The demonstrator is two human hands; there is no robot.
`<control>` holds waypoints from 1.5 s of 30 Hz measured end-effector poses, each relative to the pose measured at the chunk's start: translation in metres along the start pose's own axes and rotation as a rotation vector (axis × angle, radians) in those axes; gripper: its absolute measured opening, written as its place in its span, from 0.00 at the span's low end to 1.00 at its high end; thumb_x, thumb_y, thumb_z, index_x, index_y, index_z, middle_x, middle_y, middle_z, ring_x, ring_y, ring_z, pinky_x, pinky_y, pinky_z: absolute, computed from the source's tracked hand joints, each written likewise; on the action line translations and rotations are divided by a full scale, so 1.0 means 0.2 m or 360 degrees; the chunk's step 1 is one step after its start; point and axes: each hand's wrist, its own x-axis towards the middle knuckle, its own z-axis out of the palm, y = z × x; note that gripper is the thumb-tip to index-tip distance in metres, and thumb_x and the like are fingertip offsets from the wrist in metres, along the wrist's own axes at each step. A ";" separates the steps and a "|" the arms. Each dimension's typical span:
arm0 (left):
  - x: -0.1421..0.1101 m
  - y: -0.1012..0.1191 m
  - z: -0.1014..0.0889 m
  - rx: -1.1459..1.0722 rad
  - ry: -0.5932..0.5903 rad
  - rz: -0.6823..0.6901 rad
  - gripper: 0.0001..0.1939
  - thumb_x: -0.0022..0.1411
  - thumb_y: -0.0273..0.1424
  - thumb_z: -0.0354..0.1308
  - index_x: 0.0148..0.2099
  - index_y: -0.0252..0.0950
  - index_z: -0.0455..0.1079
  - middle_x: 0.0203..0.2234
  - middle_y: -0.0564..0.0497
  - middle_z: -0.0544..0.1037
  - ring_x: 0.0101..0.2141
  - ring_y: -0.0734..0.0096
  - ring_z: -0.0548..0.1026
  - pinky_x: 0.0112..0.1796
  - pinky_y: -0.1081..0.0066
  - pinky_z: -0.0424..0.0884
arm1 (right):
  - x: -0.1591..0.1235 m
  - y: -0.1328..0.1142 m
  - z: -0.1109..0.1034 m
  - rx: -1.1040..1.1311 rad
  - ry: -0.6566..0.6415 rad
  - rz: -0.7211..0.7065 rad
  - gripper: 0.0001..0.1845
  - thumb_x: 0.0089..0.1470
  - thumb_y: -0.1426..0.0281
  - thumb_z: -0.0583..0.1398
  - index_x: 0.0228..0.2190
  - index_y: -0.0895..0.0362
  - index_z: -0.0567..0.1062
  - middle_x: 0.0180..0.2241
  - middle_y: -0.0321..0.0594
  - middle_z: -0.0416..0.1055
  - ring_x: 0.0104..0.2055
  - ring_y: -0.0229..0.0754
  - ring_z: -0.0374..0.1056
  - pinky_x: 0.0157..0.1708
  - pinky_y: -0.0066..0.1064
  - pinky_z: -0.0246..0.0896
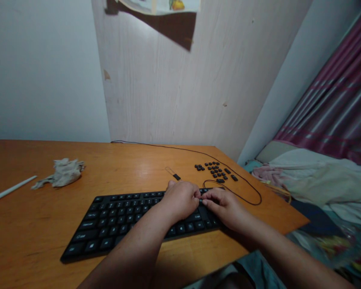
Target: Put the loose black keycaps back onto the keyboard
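A black keyboard (120, 216) lies on the wooden table in front of me. My left hand (183, 196) rests over its right part, the fingers curled in and closed. Close beside it, my right hand (224, 204) has thumb and forefinger brought together above the keys near the upper right. The fingertips of both hands nearly meet, and whatever is between them is too small or hidden to tell. Behind the keyboard's right end lie several loose black keycaps (218, 171). A small tool with a black handle and wire loop (176, 176) lies just beyond my left hand.
A black cable (243, 175) runs along the table's back and loops on the right. To the left are a crumpled grey cloth (66, 171) and a white stick-like object (13, 189). A wall stands behind the table; bedding (313, 176) lies off its right edge.
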 end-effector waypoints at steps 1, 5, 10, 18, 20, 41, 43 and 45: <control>0.00 0.00 0.00 0.0002 0.0003 0.0004 0.10 0.59 0.32 0.54 0.33 0.43 0.77 0.31 0.52 0.82 0.37 0.61 0.77 0.42 0.60 0.63 | 0.00 0.00 0.00 -0.0029 0.0007 -0.0012 0.07 0.59 0.68 0.60 0.35 0.52 0.80 0.35 0.38 0.76 0.39 0.43 0.70 0.40 0.32 0.61; 0.00 0.00 -0.01 0.0012 0.0000 0.0017 0.09 0.59 0.32 0.54 0.33 0.43 0.76 0.32 0.52 0.82 0.38 0.62 0.76 0.43 0.60 0.63 | -0.02 -0.02 0.00 -0.0120 0.0033 -0.0012 0.07 0.59 0.68 0.60 0.35 0.52 0.79 0.35 0.39 0.75 0.39 0.43 0.69 0.40 0.33 0.61; -0.01 0.01 -0.02 0.0005 -0.0046 0.0023 0.09 0.59 0.32 0.55 0.33 0.43 0.77 0.32 0.53 0.82 0.37 0.62 0.77 0.44 0.61 0.64 | -0.04 -0.04 0.01 -0.0262 0.0044 -0.0005 0.08 0.60 0.68 0.59 0.36 0.52 0.79 0.36 0.40 0.74 0.39 0.43 0.68 0.40 0.33 0.61; 0.00 0.00 0.01 0.0036 0.0001 0.0046 0.09 0.59 0.36 0.55 0.32 0.43 0.77 0.30 0.52 0.82 0.37 0.61 0.76 0.43 0.60 0.64 | -0.05 -0.05 0.01 -0.0368 0.0072 -0.0092 0.09 0.61 0.70 0.58 0.37 0.52 0.79 0.37 0.40 0.73 0.40 0.43 0.68 0.41 0.34 0.62; 0.00 0.00 0.01 0.0046 0.0006 0.0048 0.09 0.58 0.35 0.55 0.31 0.43 0.77 0.30 0.52 0.82 0.36 0.61 0.76 0.42 0.60 0.64 | -0.05 -0.05 0.01 -0.0391 0.0058 -0.0106 0.09 0.61 0.70 0.58 0.38 0.52 0.79 0.37 0.40 0.73 0.40 0.43 0.68 0.41 0.34 0.62; -0.01 0.02 0.00 0.0090 0.0013 0.0066 0.07 0.58 0.35 0.56 0.31 0.42 0.75 0.31 0.52 0.81 0.38 0.59 0.75 0.41 0.60 0.66 | -0.06 -0.06 0.01 -0.0387 0.0104 -0.0181 0.09 0.61 0.71 0.58 0.39 0.51 0.79 0.38 0.39 0.75 0.43 0.44 0.69 0.44 0.35 0.62; 0.00 0.02 0.00 0.0052 -0.0014 0.0050 0.07 0.58 0.34 0.56 0.31 0.42 0.75 0.31 0.53 0.81 0.38 0.60 0.76 0.41 0.61 0.66 | -0.06 -0.06 0.01 -0.0394 0.0088 -0.0171 0.09 0.61 0.71 0.58 0.39 0.51 0.79 0.38 0.39 0.75 0.43 0.44 0.69 0.44 0.35 0.62; 0.00 0.00 0.00 -0.0014 -0.0065 0.0018 0.08 0.58 0.32 0.54 0.32 0.43 0.76 0.31 0.54 0.82 0.37 0.62 0.76 0.40 0.63 0.67 | -0.06 -0.06 0.01 -0.0399 0.0078 -0.0160 0.09 0.61 0.71 0.58 0.38 0.52 0.79 0.38 0.39 0.75 0.43 0.44 0.69 0.43 0.35 0.62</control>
